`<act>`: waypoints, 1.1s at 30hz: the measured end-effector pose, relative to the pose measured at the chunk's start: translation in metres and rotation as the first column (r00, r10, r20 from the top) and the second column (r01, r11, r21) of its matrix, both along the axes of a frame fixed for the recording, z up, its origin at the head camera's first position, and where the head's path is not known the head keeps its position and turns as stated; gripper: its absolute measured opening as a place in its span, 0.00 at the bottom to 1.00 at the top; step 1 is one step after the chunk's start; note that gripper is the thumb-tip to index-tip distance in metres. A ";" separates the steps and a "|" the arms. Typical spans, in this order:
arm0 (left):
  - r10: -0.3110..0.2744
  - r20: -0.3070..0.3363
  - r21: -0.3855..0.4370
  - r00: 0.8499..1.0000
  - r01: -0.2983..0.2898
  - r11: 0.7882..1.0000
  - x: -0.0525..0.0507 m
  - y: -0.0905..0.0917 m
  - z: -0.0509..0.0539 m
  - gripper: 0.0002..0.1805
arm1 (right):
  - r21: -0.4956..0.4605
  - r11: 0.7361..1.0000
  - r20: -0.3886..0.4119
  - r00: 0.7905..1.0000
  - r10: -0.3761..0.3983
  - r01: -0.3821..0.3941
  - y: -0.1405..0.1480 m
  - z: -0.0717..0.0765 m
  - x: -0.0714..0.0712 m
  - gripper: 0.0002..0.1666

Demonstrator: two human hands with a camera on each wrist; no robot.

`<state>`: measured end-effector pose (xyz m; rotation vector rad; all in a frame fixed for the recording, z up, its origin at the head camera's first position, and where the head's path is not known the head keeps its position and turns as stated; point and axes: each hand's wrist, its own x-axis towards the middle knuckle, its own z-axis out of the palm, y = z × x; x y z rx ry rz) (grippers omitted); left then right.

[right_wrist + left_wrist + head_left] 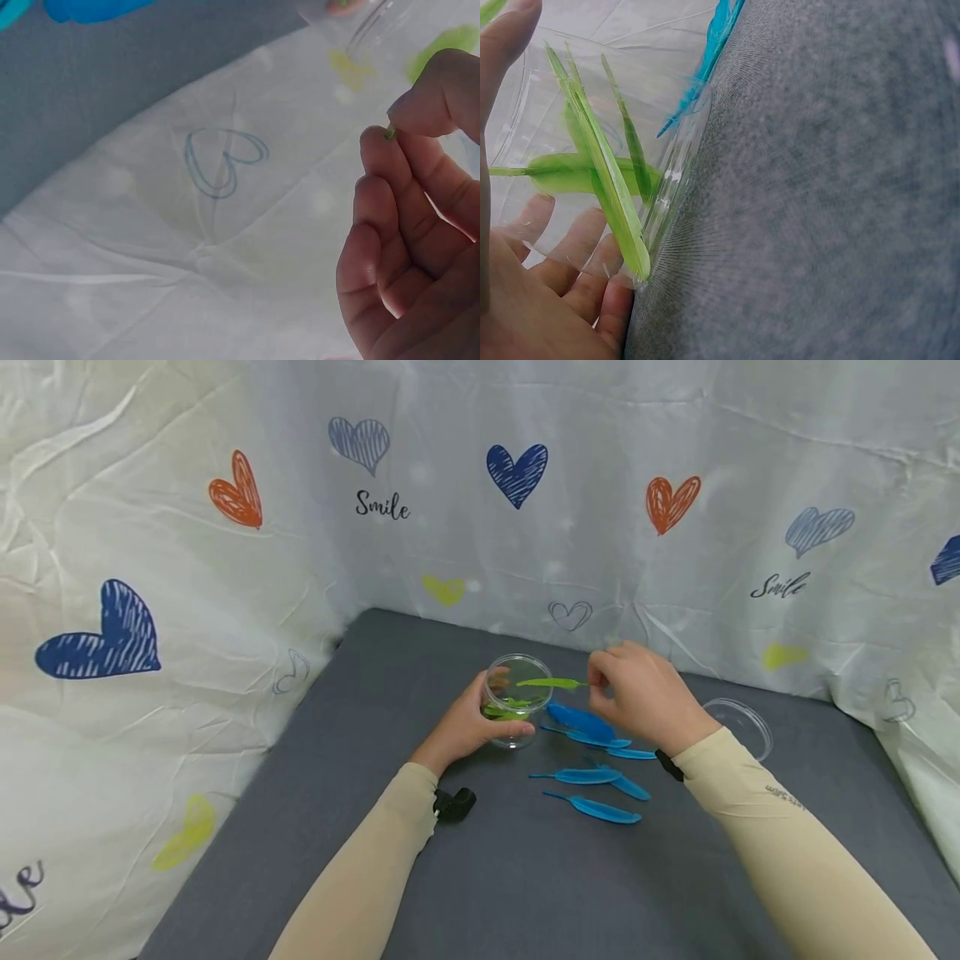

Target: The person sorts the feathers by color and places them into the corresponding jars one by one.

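My left hand [468,722] grips a clear plastic jar [517,657] from its left side, thumb in front and fingers behind. The jar stands on the table. Inside it, several green feathers [604,176] lean at various angles, as the left wrist view shows. Thumb and forefinger of my right hand [641,693] pinch another green feather [553,682] by its quill end. That feather lies level, its tip over the jar's mouth and pointing left. In the right wrist view, the thumb partly hides the feather [442,49].
Several blue feathers [581,722] lie on the grey cloth right of the jar, some overlapping; one [603,811] is nearest me. A clear round lid [765,731] lies beyond my right wrist. A white curtain [450,543] with printed hearts hangs behind the table.
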<state>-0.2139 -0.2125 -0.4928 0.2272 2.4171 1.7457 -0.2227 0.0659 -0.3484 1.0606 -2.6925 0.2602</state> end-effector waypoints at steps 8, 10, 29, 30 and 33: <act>-0.006 0.002 0.012 1.000 0.006 1.000 0.001 0.003 0.000 0.60 | 0.115 0.993 -0.074 0.996 0.042 -0.034 -0.017 0.002 -0.006 0.08; -0.009 -0.001 0.020 1.000 0.009 1.000 0.001 0.003 0.000 0.60 | 0.122 0.992 -0.081 0.996 0.049 -0.039 -0.020 0.003 -0.008 0.08; -0.007 -0.001 0.029 1.000 0.007 1.000 0.001 0.001 0.004 0.62 | 0.231 0.960 -0.173 0.964 0.202 -0.160 -0.046 -0.003 -0.010 0.02; -0.006 -0.001 0.025 1.000 0.006 1.000 0.001 0.001 0.004 0.62 | 0.229 0.959 -0.171 0.963 0.209 -0.167 -0.048 -0.004 -0.010 0.02; -0.002 -0.005 0.015 1.000 0.002 1.000 0.000 0.001 0.003 0.61 | 0.192 0.963 -0.159 0.963 0.219 -0.188 -0.050 -0.005 -0.010 0.03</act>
